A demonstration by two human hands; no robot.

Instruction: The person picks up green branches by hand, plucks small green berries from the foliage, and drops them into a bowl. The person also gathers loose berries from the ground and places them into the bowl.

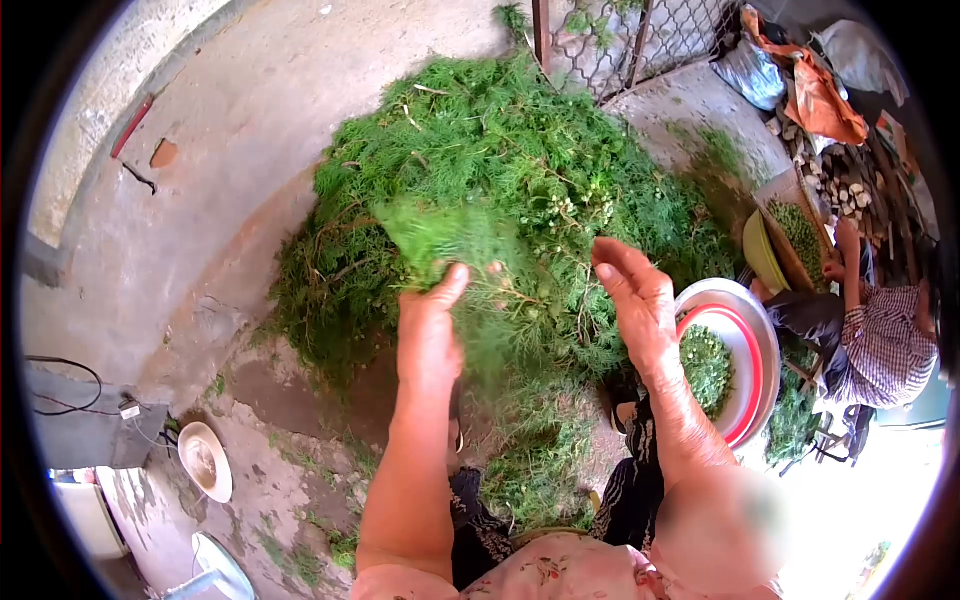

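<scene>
My left hand point(430, 325) is closed on a leafy evergreen sprig point(440, 240), its feathery green foliage blurred by motion. To the right, my right hand point(638, 300) is raised with fingers bent toward the thumb; whatever lies in them is hidden or too small to name. Beneath both hands spreads a big heap of cut evergreen branches point(470, 130), with small pale-green cones point(590, 215) among the twigs. Beside my right forearm stands a metal basin point(765, 335) with a red-rimmed bowl point(757, 365) in it, which holds small green pieces point(704, 370).
Another person point(880, 345) in a checked shirt sits at the right near a yellow-green bowl point(762, 255) and a container of green pieces point(795, 228). Chopped wood point(850, 195) and bags lie behind. A metal lattice gate point(680, 35) stands at the back, a straw-coloured hat point(205, 462) lies left.
</scene>
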